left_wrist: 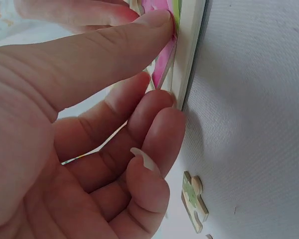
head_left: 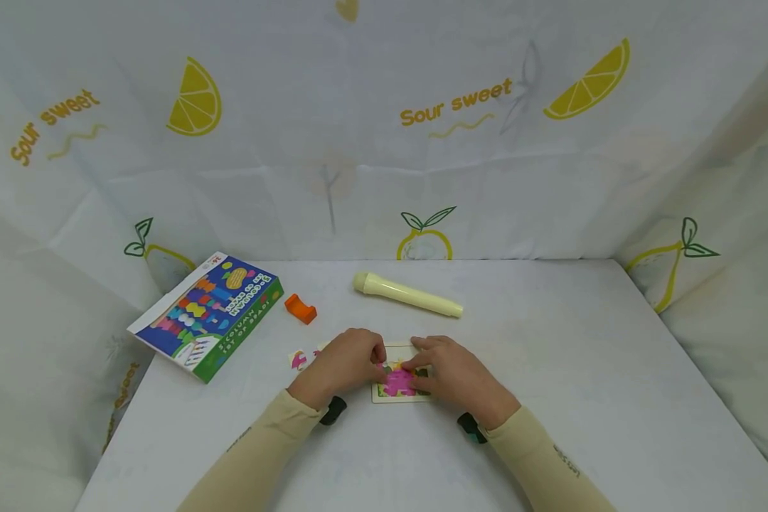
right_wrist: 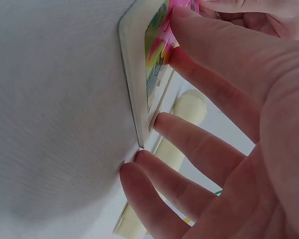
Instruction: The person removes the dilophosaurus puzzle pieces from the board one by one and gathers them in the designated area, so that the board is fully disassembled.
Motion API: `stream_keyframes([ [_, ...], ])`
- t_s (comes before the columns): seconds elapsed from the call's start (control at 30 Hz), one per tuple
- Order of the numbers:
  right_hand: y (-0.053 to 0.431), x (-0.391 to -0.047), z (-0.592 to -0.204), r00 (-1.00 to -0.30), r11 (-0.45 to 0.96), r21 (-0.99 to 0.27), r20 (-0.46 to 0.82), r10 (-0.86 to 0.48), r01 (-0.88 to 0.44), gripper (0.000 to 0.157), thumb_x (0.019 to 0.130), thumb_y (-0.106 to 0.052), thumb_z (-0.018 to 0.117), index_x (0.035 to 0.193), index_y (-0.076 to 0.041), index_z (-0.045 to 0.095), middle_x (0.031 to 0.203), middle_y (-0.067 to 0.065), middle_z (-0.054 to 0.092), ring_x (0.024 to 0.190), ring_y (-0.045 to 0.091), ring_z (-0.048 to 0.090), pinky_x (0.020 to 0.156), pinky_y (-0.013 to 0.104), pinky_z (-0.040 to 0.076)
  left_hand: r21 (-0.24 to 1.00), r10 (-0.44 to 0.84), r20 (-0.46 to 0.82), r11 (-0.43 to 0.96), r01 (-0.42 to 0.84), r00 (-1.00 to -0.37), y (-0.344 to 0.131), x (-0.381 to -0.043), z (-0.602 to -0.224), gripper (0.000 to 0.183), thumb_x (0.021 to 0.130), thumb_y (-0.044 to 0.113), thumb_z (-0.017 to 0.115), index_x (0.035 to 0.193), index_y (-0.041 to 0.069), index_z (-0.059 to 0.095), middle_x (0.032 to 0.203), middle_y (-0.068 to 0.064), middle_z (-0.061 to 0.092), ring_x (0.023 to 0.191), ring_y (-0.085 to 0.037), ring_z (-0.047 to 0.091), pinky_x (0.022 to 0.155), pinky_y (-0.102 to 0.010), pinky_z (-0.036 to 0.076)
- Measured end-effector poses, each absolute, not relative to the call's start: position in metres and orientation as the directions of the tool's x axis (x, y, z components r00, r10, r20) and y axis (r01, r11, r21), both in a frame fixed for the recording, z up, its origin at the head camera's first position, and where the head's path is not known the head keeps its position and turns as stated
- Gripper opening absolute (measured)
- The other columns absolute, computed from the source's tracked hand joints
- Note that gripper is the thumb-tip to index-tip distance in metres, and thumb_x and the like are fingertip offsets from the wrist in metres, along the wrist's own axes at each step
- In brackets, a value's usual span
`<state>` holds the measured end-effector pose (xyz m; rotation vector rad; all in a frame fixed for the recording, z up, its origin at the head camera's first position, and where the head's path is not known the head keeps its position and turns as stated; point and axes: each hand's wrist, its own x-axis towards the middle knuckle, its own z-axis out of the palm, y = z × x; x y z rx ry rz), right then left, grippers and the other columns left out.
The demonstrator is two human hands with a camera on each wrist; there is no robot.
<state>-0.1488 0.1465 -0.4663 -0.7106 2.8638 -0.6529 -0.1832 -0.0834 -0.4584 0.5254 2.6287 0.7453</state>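
A small jigsaw puzzle in a pale wooden tray [head_left: 402, 400] lies on the table between both hands, its lower part filled with a pink picture [head_left: 398, 384]. My left hand [head_left: 348, 361] pinches a pink puzzle piece [left_wrist: 163, 62] between thumb and fingers at the tray's left side; the piece tilts up a little in the left wrist view. From the right, my right hand [head_left: 456, 373] rests its thumb and index fingertips on the pink pieces, with its other fingers spread along the tray's rim [right_wrist: 132, 74]. Loose puzzle pieces [head_left: 297, 359] lie left of the tray, partly behind my left hand.
A blue and green bead-set box [head_left: 214, 313] sits at the table's left edge. Beside it is an orange block [head_left: 301, 309] with a curved notch. A cream microphone-shaped stick [head_left: 409, 294] lies behind the tray. Printed white cloth [head_left: 371, 192] hangs at the table's back.
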Motion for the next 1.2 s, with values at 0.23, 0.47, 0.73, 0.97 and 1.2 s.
stream_keyframes([
  [0.23,0.145,-0.150,-0.468,-0.888,0.801,-0.436,-0.009,-0.460,-0.410,0.024,0.091,-0.021,0.088,0.114,-0.018,0.086,0.151,0.014,0.066,0.144,0.036,0.059,0.117,0.050,0.051,0.571,0.439,-0.248,0.786,0.236,-0.864,-0.085,-0.185,-0.461,0.020,0.090,0.025,0.090,0.099,0.017,0.075,0.086,0.005,0.066,0.085,-0.015,0.059,0.076,-0.031,0.051],
  [0.47,0.144,-0.150,-0.468,-0.897,0.808,-0.446,-0.022,-0.441,-0.386,0.024,0.092,-0.022,0.087,0.116,-0.018,0.086,0.152,0.013,0.066,0.146,0.035,0.058,0.118,0.050,0.050,0.610,0.455,-0.222,0.755,0.241,-0.862,-0.088,-0.185,-0.457,0.009,0.091,0.021,0.087,0.092,0.018,0.079,0.087,0.007,0.069,0.087,-0.015,0.060,0.080,-0.032,0.052],
  [0.73,0.143,-0.151,-0.469,-0.897,0.807,-0.448,-0.023,-0.440,-0.384,0.023,0.092,-0.023,0.087,0.115,-0.018,0.086,0.152,0.013,0.066,0.146,0.035,0.058,0.119,0.050,0.049,0.643,0.471,-0.226,0.730,0.233,-0.853,-0.097,-0.189,-0.455,0.010,0.096,0.022,0.083,0.088,0.023,0.078,0.089,0.008,0.070,0.089,-0.015,0.060,0.081,-0.033,0.051],
  [0.97,0.141,-0.152,-0.466,-0.899,0.813,-0.442,-0.032,-0.437,-0.379,0.022,0.093,-0.026,0.087,0.114,-0.019,0.086,0.153,0.012,0.065,0.146,0.035,0.058,0.120,0.051,0.048,0.678,0.491,-0.230,0.700,0.223,-0.840,-0.112,-0.199,-0.449,0.011,0.100,0.024,0.079,0.089,0.027,0.079,0.089,0.010,0.073,0.092,-0.015,0.061,0.083,-0.033,0.052],
  [1.2,0.142,-0.150,-0.464,-0.907,0.820,-0.465,-0.077,-0.414,-0.334,0.023,0.096,-0.024,0.084,0.118,-0.021,0.085,0.156,0.011,0.063,0.150,0.034,0.054,0.122,0.053,0.045,0.712,0.440,-0.214,0.681,0.168,-0.872,-0.145,-0.198,-0.444,0.007,0.101,0.025,0.078,0.094,0.025,0.080,0.092,0.003,0.077,0.087,-0.015,0.064,0.081,-0.031,0.054],
])
